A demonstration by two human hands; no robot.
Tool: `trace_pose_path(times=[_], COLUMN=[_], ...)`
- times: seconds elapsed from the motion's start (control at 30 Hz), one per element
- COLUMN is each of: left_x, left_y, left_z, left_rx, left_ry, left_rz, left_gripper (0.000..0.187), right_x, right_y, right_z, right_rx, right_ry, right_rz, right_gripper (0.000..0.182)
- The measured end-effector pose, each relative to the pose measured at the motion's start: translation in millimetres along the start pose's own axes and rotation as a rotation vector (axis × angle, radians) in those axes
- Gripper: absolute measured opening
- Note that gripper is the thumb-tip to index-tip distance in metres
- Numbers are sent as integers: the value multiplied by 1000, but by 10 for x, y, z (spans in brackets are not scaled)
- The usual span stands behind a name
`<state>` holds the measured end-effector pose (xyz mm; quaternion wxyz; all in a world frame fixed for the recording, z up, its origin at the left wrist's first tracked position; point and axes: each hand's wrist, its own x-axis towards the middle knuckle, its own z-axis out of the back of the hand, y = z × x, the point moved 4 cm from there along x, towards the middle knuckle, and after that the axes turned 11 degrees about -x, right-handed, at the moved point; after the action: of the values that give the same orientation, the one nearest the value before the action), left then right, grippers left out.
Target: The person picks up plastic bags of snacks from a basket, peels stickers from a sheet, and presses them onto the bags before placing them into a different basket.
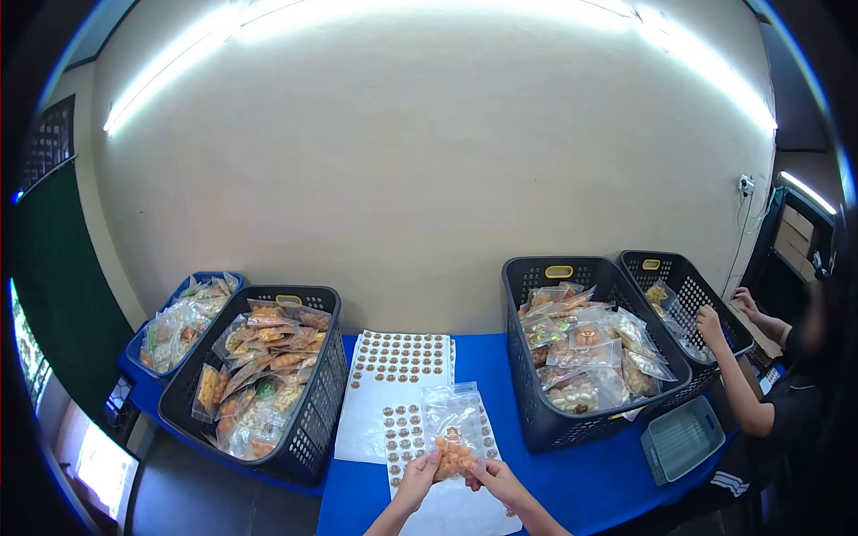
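Between my two hands is a clear plastic snack bag point(452, 420) with orange pieces at its bottom and a round brown sticker on its front. My left hand point(418, 478) pinches its lower left side, and my right hand point(497, 480) grips the lower right corner. Beneath the bag lies a sheet of round brown stickers point(404, 439), part of it hidden by the bag and my hands. Behind that sheet, a second sticker sheet point(399, 359) rests on the blue tablecloth point(527, 482).
Left stands a black basket point(332, 375) of filled bags, with a blue basket point(141, 350) beyond it. To the right are a black basket point(527, 429) full of bags, another black basket point(706, 308) and a grey-green bin point(684, 438). A person point(751, 393) works at far right.
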<state>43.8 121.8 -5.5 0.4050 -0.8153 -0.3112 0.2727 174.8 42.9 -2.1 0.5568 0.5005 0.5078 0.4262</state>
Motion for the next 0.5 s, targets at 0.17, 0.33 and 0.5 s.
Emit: trace_pose_path(times=[0.17,0.33,0.5], left_x=[22,-42,-121], left_y=[35,-83,-122], left_z=[78,-4,148], left_rx=[252,197,230], left_ry=[-75,81,61], left_rz=[33,61,96], left_gripper=[54,57,48], right_x=[-25,95,125], right_y=[140,591,1076], right_z=[127,822,1317], right_rx=[-138,130,266], right_ry=[-51,-365,-413], right_rz=[62,167,299], right_gripper=[24,21,31])
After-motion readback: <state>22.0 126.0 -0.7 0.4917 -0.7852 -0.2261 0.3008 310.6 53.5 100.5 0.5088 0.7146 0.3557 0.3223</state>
